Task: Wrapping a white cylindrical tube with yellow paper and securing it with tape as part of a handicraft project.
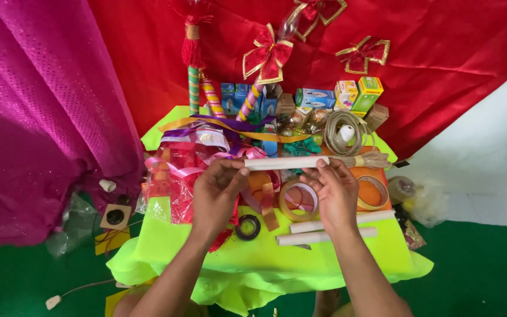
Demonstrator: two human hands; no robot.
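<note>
Pale cream cylindrical stick (286, 162) held level, pinched by fingers of left hand (217, 194) and right hand (337, 194), above neon-yellow cloth-covered bench (253, 252); clear tape roll (298, 200) beneath.

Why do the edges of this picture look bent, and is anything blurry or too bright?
Head view: a wide lens curves the edges; light is even and soft, with no hard shadows. Both hands, left hand and right hand, and the pale stick are fairly sharp; the white wall looks washed out.

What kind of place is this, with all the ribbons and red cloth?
Probably a small decoration-making craft station: a neon-yellow covered table with ribbons, tape rolls and red bows, while both hands hold a white stick.
</note>
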